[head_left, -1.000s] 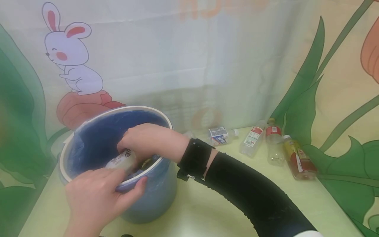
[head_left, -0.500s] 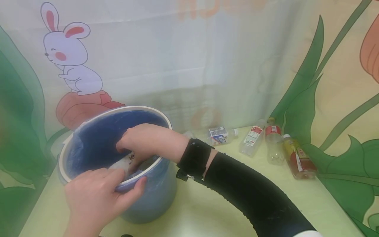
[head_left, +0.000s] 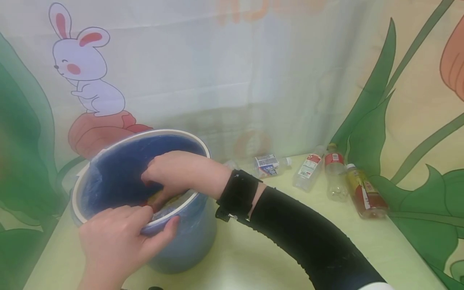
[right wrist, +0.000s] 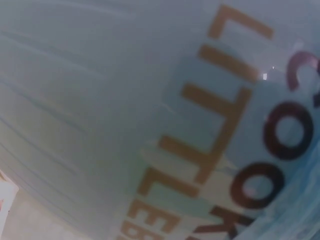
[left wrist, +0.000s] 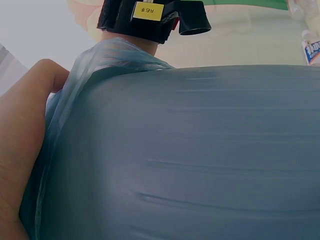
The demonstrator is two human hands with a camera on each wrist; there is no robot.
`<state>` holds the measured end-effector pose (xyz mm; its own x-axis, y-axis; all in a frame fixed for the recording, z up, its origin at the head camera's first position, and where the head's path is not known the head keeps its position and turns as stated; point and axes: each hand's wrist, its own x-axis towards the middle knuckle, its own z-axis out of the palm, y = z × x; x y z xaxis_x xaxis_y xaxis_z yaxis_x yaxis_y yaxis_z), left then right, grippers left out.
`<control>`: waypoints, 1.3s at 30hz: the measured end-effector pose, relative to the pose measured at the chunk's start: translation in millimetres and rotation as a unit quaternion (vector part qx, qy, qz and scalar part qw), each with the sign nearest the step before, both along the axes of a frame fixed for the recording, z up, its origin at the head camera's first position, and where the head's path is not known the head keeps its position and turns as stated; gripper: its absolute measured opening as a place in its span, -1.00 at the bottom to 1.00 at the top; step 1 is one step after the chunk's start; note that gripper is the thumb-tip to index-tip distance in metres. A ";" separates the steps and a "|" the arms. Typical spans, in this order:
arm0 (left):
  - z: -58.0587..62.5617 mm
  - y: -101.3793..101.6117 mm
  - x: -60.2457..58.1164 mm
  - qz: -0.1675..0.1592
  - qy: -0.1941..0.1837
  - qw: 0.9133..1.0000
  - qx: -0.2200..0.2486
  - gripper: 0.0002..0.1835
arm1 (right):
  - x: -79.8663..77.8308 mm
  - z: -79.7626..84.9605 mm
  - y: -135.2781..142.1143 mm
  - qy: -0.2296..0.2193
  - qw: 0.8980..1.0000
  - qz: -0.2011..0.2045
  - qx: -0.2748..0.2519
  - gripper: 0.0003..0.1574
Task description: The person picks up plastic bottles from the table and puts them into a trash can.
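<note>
A blue bin (head_left: pixel 188 245) with a pale rim and a bluish plastic liner (head_left: pixel 116 165) stands tilted on the table. My left hand (head_left: pixel 116 235) grips its near rim, thumb outside and fingers over the edge. Through the opening reaches my right hand (head_left: pixel 175 171), thumb apart from the fingers, with nothing visible between them. Below it, something red and yellow (head_left: pixel 156 200) shows inside the bin, too covered to make out. The left wrist view has my left hand (left wrist: pixel 25 130) beside the bin's wall (left wrist: pixel 190 140); lettering (right wrist: pixel 215 135) on the bin fills the right wrist view.
To the right on the pale green table (head_left: pixel 268 241) lie a clear bottle with a blue-white label (head_left: pixel 266 166), another clear bottle (head_left: pixel 309 169), a red-labelled bottle (head_left: pixel 335 173) and a bottle of reddish drink (head_left: pixel 366 193). A printed curtain (head_left: pixel 232 72) hangs behind.
The whitish, printed container that my right hand held in the bin has dropped out of sight. My right hand's fingers have loosened. My left hand keeps its place on the rim.
</note>
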<state>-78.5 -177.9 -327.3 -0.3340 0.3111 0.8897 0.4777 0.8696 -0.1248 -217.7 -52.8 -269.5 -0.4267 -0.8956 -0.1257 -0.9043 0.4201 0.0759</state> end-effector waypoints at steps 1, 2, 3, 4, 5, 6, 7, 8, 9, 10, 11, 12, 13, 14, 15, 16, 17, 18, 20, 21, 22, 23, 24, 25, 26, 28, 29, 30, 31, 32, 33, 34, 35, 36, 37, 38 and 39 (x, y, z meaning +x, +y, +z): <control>-0.5 -0.4 -0.3 0.001 0.001 1.000 0.000 -0.33 | -0.3 -0.1 -0.4 -0.002 1.000 0.000 0.000 -0.32; -1.0 -0.8 -0.5 0.001 0.001 1.000 0.000 -0.33 | -0.5 -0.2 -0.6 -0.004 1.000 -0.002 0.001 -0.32; -1.4 -1.0 -0.7 0.002 0.000 1.000 0.000 -0.33 | -0.9 -0.4 -0.6 -0.007 1.000 -0.001 -0.001 -0.34; -1.8 -1.2 -1.0 0.002 0.000 1.000 0.002 -0.33 | -1.3 -0.6 -0.6 -0.011 1.000 -0.001 -0.004 -0.37; -2.1 -1.3 -1.2 0.002 -0.001 1.000 0.003 -0.33 | -1.7 -0.8 -0.5 -0.016 1.000 0.000 -0.008 -0.40; -2.5 -1.7 -1.1 0.003 -0.003 1.000 0.001 -0.33 | -2.0 -0.9 -0.3 -0.020 1.000 0.001 -0.012 -0.43; -2.7 -1.9 -1.0 0.004 -0.007 1.000 0.002 -0.33 | -2.4 -1.1 -0.1 -0.023 1.000 0.004 -0.016 -0.46; -3.0 -2.1 -1.0 0.004 -0.010 1.000 0.002 -0.32 | -2.8 -1.1 0.2 -0.026 0.999 0.007 -0.020 -0.49; -3.2 -2.5 -1.0 0.005 -0.014 1.000 0.000 -0.32 | -3.2 -1.1 0.6 -0.029 0.999 0.010 -0.025 -0.52; -3.3 -2.8 -0.9 0.006 -0.018 1.000 -0.002 -0.32 | -3.5 -0.9 1.1 -0.031 0.999 0.011 -0.028 -0.52; -3.4 -3.1 -0.8 0.007 -0.022 1.000 -0.003 -0.32 | -3.8 -0.6 1.8 -0.030 0.999 0.012 -0.031 -0.52; -3.4 -3.4 -0.9 0.007 -0.024 1.000 -0.004 -0.32 | -4.2 -0.4 2.7 -0.028 0.999 0.012 -0.035 -0.52; -3.5 -3.5 -1.2 0.007 -0.026 1.000 -0.003 -0.32 | -4.6 -0.1 3.7 -0.026 0.999 0.013 -0.038 -0.52; -3.5 -3.7 -1.7 0.007 -0.026 1.000 -0.004 -0.32 | -5.2 0.3 4.9 -0.024 0.999 0.013 -0.044 -0.51; -3.7 -3.8 -2.0 0.007 -0.026 1.000 -0.005 -0.32 | -5.9 0.6 6.3 -0.021 0.998 0.014 -0.049 -0.51; -4.0 -4.0 -2.5 0.007 -0.025 1.000 -0.005 -0.33 | -6.5 0.9 7.7 -0.019 0.998 0.014 -0.056 -0.51; -4.3 -4.1 -2.8 0.006 -0.026 1.000 -0.004 -0.33 | -7.0 1.4 9.2 -0.018 0.998 0.015 -0.063 -0.52; -4.6 -4.4 -2.9 0.007 -0.028 1.000 -0.006 -0.33 | -7.6 2.0 10.7 -0.018 0.997 0.016 -0.071 -0.53; -4.9 -4.9 -2.7 0.009 -0.037 0.999 -0.008 -0.32 | -8.3 3.4 13.8 -0.019 0.996 0.021 -0.085 -0.55; -5.1 -5.1 -2.5 0.010 -0.040 0.999 -0.008 -0.32 | -8.4 4.4 15.3 -0.020 0.995 0.023 -0.092 -0.55; -5.2 -5.3 -2.3 0.010 -0.044 0.999 -0.009 -0.32 | -8.2 5.8 16.8 -0.022 0.995 0.024 -0.099 -0.56; -5.0 -5.4 -2.0 0.011 -0.047 0.999 -0.009 -0.32 | -8.0 7.5 18.4 -0.021 0.994 0.026 -0.105 -0.56; -5.0 -5.4 -2.0 0.011 -0.047 0.999 -0.010 -0.32 | -7.9 9.2 20.0 -0.020 0.993 0.027 -0.112 -0.55; -4.9 -5.2 -2.3 0.008 -0.044 0.999 -0.007 -0.32 | -7.8 11.3 21.8 -0.019 0.992 0.028 -0.118 -0.55; -4.8 -5.1 -2.5 0.007 -0.040 0.999 -0.007 -0.33 | -7.7 13.6 24.3 -0.015 0.991 0.029 -0.127 -0.54; -4.6 -4.6 -3.1 0.004 -0.032 0.999 -0.006 -0.34 | -8.3 18.2 30.4 -0.008 0.989 0.030 -0.147 -0.52; -4.4 -4.3 -3.4 0.002 -0.026 1.000 -0.005 -0.35 | -8.6 20.7 34.3 -0.007 0.987 0.029 -0.158 -0.51; -4.2 -4.1 -3.7 0.001 -0.020 1.000 -0.004 -0.35 | -9.2 23.0 39.0 -0.009 0.985 0.029 -0.172 -0.51; -3.9 -4.0 -4.0 -0.001 -0.014 1.000 -0.002 -0.36 | -9.8 25.4 44.3 -0.012 0.982 0.030 -0.187 -0.52; -3.6 -4.1 -3.9 -0.002 -0.013 1.000 -0.003 -0.36 | -10.3 27.5 50.1 -0.015 0.979 0.028 -0.201 -0.52; -3.2 -4.3 -4.1 -0.004 -0.008 1.000 -0.003 -0.36 | -11.1 29.0 56.2 -0.023 0.976 0.028 -0.217 -0.53; -2.8 -4.6 -4.4 -0.007 -0.004 1.000 -0.004 -0.36 | -11.7 30.5 62.8 -0.029 0.972 0.026 -0.231 -0.53; -2.5 -5.1 -4.5 -0.012 0.000 1.000 -0.004 -0.36 | -12.5 31.2 69.8 -0.033 0.969 0.025 -0.244 -0.53; -2.1 -5.6 -4.6 -0.015 0.002 1.000 -0.006 -0.36 | -13.7 31.2 77.0 -0.038 0.965 0.025 -0.257 -0.53; -1.8 -6.2 -4.7 -0.019 0.005 1.000 -0.006 -0.36 | -15.7 30.3 84.1 -0.040 0.962 0.025 -0.268 -0.53; -1.3 -6.8 -4.7 -0.023 0.007 1.000 -0.009 -0.35 | -17.4 29.1 91.5 -0.045 0.959 0.024 -0.279 -0.53; -1.0 -7.3 -4.9 -0.027 0.010 1.000 -0.009 -0.35 | -19.7 27.0 99.1 -0.047 0.956 0.023 -0.289 -0.53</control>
<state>-83.4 -185.2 -328.3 -0.2990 0.3441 0.8900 0.5215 0.8400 -0.1496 -237.4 46.3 -242.5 -0.3966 -0.8444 0.3601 -0.9142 0.3275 -0.2387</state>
